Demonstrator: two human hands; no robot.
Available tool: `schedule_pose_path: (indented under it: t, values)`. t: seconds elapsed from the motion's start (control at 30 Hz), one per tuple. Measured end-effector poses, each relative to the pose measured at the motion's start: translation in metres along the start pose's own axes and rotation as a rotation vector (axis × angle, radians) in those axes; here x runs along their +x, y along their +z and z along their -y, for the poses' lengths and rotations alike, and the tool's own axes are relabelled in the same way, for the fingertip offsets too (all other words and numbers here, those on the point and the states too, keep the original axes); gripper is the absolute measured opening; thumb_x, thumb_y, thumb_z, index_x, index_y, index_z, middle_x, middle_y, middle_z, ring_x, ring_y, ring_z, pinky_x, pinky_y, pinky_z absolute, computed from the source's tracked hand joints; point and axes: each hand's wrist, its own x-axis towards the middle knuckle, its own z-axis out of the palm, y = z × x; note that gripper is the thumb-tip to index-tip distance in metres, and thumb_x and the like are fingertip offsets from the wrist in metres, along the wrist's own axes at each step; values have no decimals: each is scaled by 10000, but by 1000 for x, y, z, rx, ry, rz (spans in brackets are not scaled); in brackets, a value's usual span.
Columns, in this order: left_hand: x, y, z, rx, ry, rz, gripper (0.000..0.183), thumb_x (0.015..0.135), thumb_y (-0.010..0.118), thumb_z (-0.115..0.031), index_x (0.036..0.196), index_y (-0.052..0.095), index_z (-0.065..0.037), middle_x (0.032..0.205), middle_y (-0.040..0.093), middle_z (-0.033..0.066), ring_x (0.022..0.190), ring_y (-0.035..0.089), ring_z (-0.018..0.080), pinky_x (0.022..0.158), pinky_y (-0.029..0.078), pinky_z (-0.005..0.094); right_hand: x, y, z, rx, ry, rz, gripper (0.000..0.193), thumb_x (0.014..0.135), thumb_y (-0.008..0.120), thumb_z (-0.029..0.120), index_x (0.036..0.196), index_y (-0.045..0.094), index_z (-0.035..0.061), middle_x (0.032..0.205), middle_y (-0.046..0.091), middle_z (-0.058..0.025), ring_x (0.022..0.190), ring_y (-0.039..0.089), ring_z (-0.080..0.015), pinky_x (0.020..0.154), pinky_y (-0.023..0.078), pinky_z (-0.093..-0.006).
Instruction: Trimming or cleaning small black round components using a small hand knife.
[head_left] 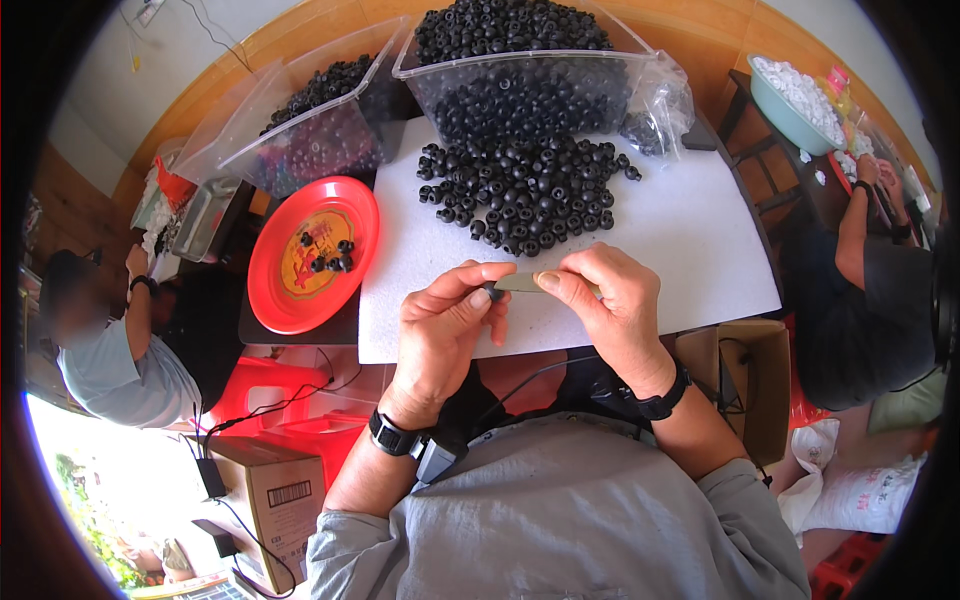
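Between the thumb and fingers of my left hand (437, 325) is a small round black plastic part (492, 291). My right hand (618, 300) is closed around a short flat knife (520, 283), and its blade meets the part. Both hands are over the near edge of a white sheet (680, 235) on the table. Just beyond them lies a loose pile of black parts (535, 195), each with a hole. To the left, a red plate (265, 285) carries several of the same parts.
Behind the pile stand a clear plastic bin (610, 85) and a second clear bin (230, 155), both holding black parts. A clear bag (663, 105) lies at the back right. One person sits at left; another at right, by a pale green basin (775, 112). Cardboard boxes (270, 500) flank me.
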Motion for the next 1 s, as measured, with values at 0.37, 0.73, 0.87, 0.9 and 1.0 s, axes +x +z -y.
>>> schedule_pose_path:
  t: [0.37,0.73,0.87,0.9,1.0]
  values:
    - [2,5,-5,-42,-20,-12,283,1039,616,-27,1298,691,58,1080,709,131,905,657,188,717,538,311,-5,-9,-2,183,8,-25,178,877,840,127,809,696,46,721,640,-58,642,599,-234,570,451,-366]
    - [-4,8,-4,24,11,-52,292,1035,604,-23,1301,682,67,1044,703,170,846,654,222,704,534,330,-4,-2,1,-6,-20,-30,170,880,826,153,836,695,55,730,650,-72,651,614,-261,588,475,-385]
    - [-4,7,-3,13,26,-42,279,1036,607,-26,1287,687,65,1054,701,163,845,653,219,704,535,329,-3,-2,2,-18,-29,-26,164,877,827,149,839,697,56,729,652,-73,655,620,-264,592,480,-388]
    - [-4,6,-2,10,28,-42,275,1036,608,-28,1282,688,66,1058,700,161,845,652,218,704,535,329,-4,-2,2,-16,-27,-23,164,876,827,149,838,698,56,728,653,-72,656,621,-265,593,480,-389]
    - [-3,1,-1,-19,15,3,274,1047,596,-19,1293,691,57,1091,704,139,911,665,199,739,551,325,-4,-1,0,-13,-23,-19,166,875,829,149,833,698,56,728,654,-72,656,621,-266,594,481,-390]
